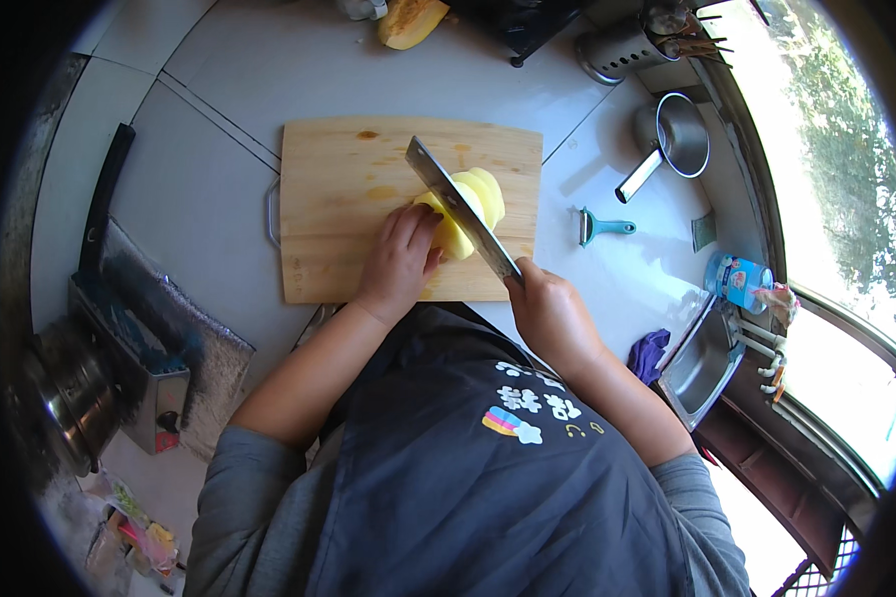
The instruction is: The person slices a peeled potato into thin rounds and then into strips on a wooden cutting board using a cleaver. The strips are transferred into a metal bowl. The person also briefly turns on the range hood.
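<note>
A wooden cutting board (336, 186) lies on the counter in front of me. Near its right half is a peeled yellow potato (454, 237), partly cut into slices (488, 190) that lean together on the right. My left hand (403, 250) presses its fingertips on the potato's left part. My right hand (554, 310) grips the handle end of a cleaver (459, 205). The blade runs slantwise over the potato, between my left fingers and the slices. Whether its edge is inside the potato, I cannot tell.
To the right lie a teal peeler (605, 227) and a steel saucepan (683, 138). A sink (705, 373), a purple cloth (648, 355) and a blue bottle (735, 281) are further right. A pumpkin piece (411, 22) sits at the back; a gas stove (149, 395) stands left.
</note>
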`<state>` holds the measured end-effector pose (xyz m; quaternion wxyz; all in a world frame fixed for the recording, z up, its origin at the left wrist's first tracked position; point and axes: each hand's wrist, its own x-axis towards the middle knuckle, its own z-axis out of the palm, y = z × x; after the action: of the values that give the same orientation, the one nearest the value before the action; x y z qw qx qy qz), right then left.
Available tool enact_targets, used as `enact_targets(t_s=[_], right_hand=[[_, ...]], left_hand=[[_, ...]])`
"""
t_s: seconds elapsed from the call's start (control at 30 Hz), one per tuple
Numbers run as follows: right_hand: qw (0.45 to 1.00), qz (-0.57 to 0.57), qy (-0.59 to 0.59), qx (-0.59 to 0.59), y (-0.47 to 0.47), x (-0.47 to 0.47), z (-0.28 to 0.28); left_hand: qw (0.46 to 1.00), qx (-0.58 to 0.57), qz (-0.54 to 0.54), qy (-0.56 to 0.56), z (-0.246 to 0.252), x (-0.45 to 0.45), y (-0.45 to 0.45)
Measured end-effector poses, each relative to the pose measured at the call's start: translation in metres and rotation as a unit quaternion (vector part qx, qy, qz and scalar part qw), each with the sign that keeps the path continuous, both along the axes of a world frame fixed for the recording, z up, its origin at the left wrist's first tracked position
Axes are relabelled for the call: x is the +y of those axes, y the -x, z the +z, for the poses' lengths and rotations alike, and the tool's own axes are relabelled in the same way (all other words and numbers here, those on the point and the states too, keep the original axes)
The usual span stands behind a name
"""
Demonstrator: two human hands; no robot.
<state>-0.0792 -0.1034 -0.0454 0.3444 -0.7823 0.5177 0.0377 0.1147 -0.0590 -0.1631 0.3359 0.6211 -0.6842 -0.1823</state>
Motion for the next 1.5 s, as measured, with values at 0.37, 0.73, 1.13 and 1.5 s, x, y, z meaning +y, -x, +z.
enact_targets(t_s=[0.37,0.73,1.13,1.5], right_hand=[[0.997,-0.035,-0.055,0.034,0.001,-0.019,-0.049],[0.998,-0.047,-0.043,-0.008,-0.029,-0.029,-0.074],[0.994,-0.085,-0.063,0.015,-0.037,-0.016,-0.096],[0.996,-0.061,0.046,-0.053,-0.017,-0.037,-0.061]], left_hand=[[1.000,-0.011,0.004,0.020,-0.009,-0.005,0.010],[0.999,-0.035,-0.002,0.029,-0.012,-0.004,0.008],[0.997,-0.037,0.008,0.066,-0.017,-0.001,0.009],[0.998,-0.043,0.011,0.047,-0.015,-0.013,0.001]])
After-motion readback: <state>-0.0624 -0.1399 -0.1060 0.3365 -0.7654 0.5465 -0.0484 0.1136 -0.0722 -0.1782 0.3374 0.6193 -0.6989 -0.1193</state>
